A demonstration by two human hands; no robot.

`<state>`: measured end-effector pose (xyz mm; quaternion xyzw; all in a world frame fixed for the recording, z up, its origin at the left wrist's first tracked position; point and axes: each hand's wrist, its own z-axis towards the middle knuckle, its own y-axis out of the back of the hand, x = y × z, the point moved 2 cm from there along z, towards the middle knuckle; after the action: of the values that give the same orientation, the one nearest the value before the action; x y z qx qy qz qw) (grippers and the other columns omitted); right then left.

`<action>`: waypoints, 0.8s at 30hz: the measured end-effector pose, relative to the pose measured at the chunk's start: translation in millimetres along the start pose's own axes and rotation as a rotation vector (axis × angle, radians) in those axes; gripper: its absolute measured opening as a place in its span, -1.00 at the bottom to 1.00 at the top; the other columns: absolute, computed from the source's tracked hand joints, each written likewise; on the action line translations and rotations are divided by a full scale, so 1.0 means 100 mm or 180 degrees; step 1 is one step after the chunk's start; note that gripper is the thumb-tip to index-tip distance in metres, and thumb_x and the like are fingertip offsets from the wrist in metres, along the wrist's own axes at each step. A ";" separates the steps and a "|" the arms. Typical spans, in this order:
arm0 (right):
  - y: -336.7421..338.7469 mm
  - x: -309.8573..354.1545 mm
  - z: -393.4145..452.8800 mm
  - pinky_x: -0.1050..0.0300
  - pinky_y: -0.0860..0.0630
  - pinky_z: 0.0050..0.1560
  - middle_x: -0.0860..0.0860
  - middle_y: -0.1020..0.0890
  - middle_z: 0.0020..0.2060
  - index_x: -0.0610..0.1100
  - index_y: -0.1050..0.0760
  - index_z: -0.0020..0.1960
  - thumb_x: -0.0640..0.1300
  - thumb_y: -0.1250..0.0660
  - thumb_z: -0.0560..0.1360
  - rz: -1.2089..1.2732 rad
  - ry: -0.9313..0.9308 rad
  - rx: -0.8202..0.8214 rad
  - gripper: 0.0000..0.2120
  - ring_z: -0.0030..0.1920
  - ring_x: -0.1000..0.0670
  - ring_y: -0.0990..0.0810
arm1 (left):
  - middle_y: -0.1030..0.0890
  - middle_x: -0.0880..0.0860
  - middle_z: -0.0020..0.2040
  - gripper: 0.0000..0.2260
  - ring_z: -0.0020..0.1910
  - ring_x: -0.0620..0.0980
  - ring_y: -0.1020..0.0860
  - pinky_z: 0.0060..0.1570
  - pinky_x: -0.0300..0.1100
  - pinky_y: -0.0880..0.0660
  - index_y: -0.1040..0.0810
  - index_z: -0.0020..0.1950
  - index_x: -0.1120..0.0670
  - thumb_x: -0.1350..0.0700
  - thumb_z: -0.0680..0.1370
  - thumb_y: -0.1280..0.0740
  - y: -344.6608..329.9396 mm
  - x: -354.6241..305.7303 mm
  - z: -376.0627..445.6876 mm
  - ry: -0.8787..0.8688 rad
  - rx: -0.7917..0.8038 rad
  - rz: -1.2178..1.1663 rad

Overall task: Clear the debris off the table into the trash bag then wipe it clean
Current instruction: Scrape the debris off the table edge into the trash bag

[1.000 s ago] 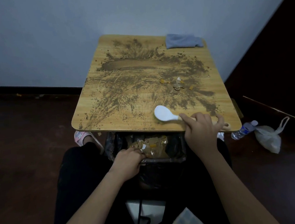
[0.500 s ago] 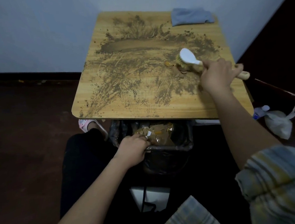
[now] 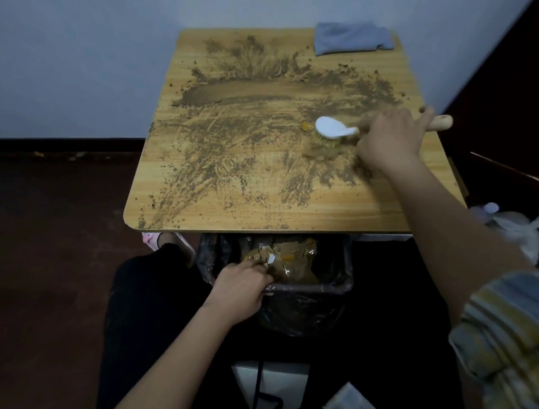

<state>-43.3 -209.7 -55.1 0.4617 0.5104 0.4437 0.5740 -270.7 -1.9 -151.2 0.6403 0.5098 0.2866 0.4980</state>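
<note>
A small wooden table [image 3: 197, 210] is smeared with brown dirt [image 3: 238, 89] and a few scraps [image 3: 306, 125]. My right hand [image 3: 389, 138] grips the wooden handle of a white-headed brush [image 3: 331, 127], whose bristles press on the right middle of the tabletop among the scraps. Below the near table edge hangs a black trash bag [image 3: 303, 302] holding torn brown and yellow debris [image 3: 285, 255]. My left hand [image 3: 239, 285] grips the bag's near left rim. A folded grey cloth [image 3: 351, 41] lies at the table's far right corner.
A white plastic bag [image 3: 521, 228] and a bottle cap [image 3: 491, 207] lie on the dark floor at the right. A pink slipper [image 3: 154, 240] shows under the table's left corner. The wall stands right behind the table.
My right hand carried the brush from the near edge out to the right middle of the table, then drew it slightly back toward me. My left hand has stayed on the bag rim.
</note>
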 end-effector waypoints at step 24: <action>0.10 -0.04 -0.14 -0.18 -0.05 0.36 -0.11 -0.49 0.23 0.16 -0.50 0.30 -0.11 -0.23 0.54 0.0518 0.0337 -0.0190 -0.64 0.31 -0.16 -0.34 | -0.51 -0.04 0.16 -0.72 0.26 0.01 -0.37 0.05 -0.10 -0.39 -0.52 0.20 -0.02 0.14 0.55 -0.14 0.08 0.04 0.03 0.0048 -0.0057 0.0040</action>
<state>-57.5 -210.9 -45.0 0.4603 0.4874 0.5276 0.5218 -263.8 1.0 -145.6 0.6369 0.5068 0.2991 0.4981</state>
